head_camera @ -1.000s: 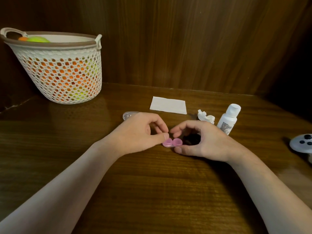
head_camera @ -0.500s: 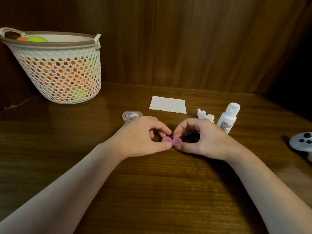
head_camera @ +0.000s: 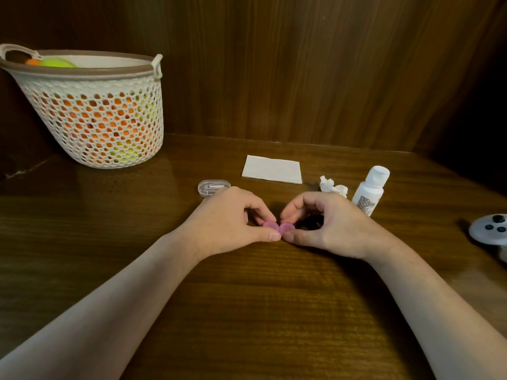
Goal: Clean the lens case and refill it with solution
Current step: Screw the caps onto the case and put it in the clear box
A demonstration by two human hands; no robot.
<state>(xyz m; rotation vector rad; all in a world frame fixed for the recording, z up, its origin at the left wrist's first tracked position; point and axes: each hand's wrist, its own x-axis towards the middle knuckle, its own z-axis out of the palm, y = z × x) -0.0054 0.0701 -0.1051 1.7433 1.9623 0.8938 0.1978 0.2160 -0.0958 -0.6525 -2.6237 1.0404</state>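
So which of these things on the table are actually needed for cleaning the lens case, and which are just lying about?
For the job:
pink lens case, pinched by the left hand and right hand
white solution bottle
folded tissue
crumpled tissue

Probably lying about:
mesh basket of balls
clear tweezer box
grey controller

1. Lens case (head_camera: 279,228) on table (head_camera: 247,311), centre, between left hand (head_camera: 233,223) and right hand (head_camera: 329,223).
2. Tissue (head_camera: 272,169) behind hands.
3. Clear box (head_camera: 213,187) behind left hand.
4. Wad (head_camera: 333,186), then bottle (head_camera: 370,190), behind right hand.
5. Basket (head_camera: 90,113) far left, against wall.
6. Controller (head_camera: 491,229) at right edge.
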